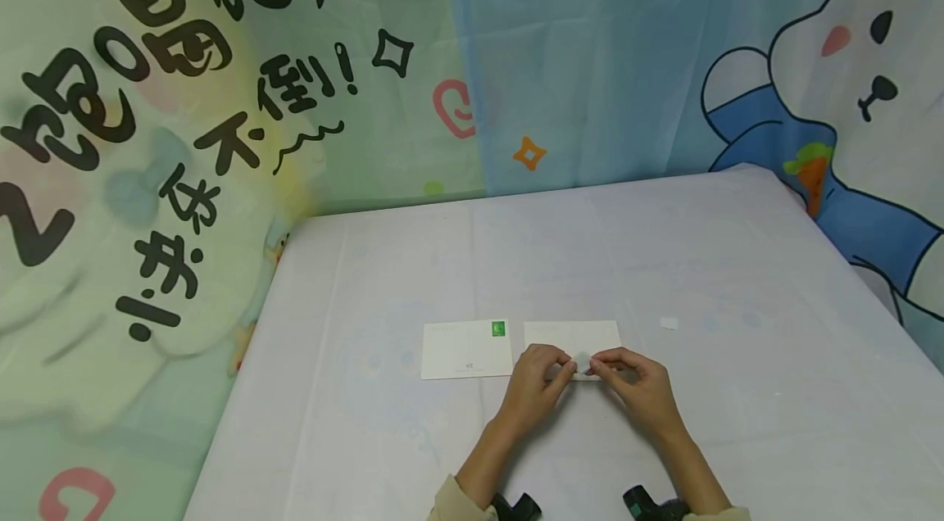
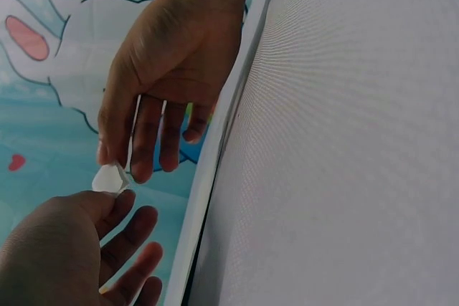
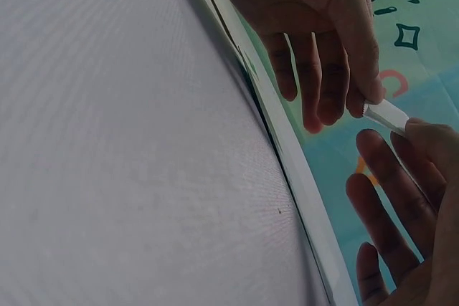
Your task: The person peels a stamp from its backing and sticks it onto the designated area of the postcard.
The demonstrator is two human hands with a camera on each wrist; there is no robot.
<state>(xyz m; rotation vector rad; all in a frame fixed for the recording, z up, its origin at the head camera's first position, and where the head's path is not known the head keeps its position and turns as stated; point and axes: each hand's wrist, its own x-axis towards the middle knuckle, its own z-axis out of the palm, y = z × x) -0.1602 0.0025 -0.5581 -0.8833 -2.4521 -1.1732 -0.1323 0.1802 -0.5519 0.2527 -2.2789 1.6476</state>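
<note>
Between the fingertips of my left hand point(image 1: 541, 384) and my right hand point(image 1: 645, 391) is a small white stamp-like piece of paper point(image 1: 582, 362). Each hand pinches it between thumb and index finger. One toothed edge of the paper point(image 3: 384, 114) shows in the right wrist view, and in the left wrist view the paper point(image 2: 109, 178) looks bent. The other fingers of both hands are loosely bent. A blank white card point(image 1: 564, 332) lies behind and below the fingertips, its lower part partly covered by the hands. To its left lies a white card point(image 1: 460, 349) bearing a green stamp point(image 1: 498, 328).
A small white paper slip point(image 1: 669, 323) lies on the table right of the cards. The white cloth-covered table point(image 1: 354, 423) meets a printed curtain point(image 1: 590, 54) at the back and sides. Dark devices sit at both wrists.
</note>
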